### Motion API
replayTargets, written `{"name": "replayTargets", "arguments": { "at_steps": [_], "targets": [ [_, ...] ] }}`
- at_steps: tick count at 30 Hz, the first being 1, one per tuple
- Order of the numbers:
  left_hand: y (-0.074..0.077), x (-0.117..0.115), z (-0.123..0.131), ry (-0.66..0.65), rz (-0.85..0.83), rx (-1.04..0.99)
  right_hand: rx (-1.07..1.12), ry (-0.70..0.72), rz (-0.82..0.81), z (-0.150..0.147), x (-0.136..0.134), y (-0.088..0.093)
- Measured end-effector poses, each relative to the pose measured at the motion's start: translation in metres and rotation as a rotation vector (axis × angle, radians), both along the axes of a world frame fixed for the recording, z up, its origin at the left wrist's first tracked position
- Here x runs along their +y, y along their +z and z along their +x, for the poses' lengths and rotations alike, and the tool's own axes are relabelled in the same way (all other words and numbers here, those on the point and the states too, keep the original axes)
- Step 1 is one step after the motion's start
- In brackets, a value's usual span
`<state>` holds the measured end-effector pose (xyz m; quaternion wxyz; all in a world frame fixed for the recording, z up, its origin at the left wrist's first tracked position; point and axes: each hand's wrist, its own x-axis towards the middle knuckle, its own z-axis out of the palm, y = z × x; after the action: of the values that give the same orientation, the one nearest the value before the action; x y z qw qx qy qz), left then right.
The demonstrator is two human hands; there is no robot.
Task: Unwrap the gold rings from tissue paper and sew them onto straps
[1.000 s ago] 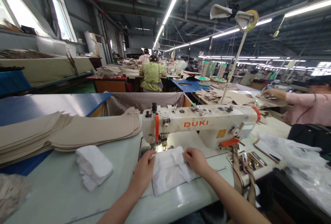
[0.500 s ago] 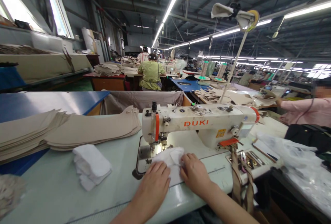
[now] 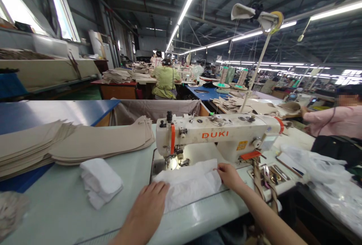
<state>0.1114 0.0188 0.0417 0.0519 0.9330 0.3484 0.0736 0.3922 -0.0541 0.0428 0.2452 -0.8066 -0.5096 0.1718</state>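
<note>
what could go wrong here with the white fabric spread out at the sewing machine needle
The left hand lies flat on the thin white fabric piece close to the cream sewing machine needle, so fingers could stray under it. The right hand pinches only an edge; the cloth may pucker or skew.

Tan cut pieces (image 3: 85,143) lie stacked at far left on the desk (image 3: 56,207), a folded white stack (image 3: 100,181) nearer. A person in green (image 3: 165,83) sits far off.

Two bare forearms, left hand (image 3: 147,209) and right hand (image 3: 229,175), no sleeves or rings.
</note>
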Motion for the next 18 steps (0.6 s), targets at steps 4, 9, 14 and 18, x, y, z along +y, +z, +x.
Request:
{"name": "replayTargets", "arguments": {
  "at_steps": [4,9,14,18],
  "targets": [
    [-0.015,0.004,-0.01,0.038,0.031,-0.105,-0.068,-0.029,0.01,0.0,-0.002,-0.005],
    [0.003,0.004,-0.002,0.045,-0.058,-0.097,-0.149,-0.058,0.008,-0.002,-0.003,0.01],
    [0.013,0.0,0.011,0.027,-0.136,-0.052,-0.226,0.132,0.193,-0.02,-0.017,0.022],
    [0.006,0.002,0.012,0.074,-0.19,-0.111,-0.266,0.225,0.219,-0.031,-0.027,0.01]
  ]
}}
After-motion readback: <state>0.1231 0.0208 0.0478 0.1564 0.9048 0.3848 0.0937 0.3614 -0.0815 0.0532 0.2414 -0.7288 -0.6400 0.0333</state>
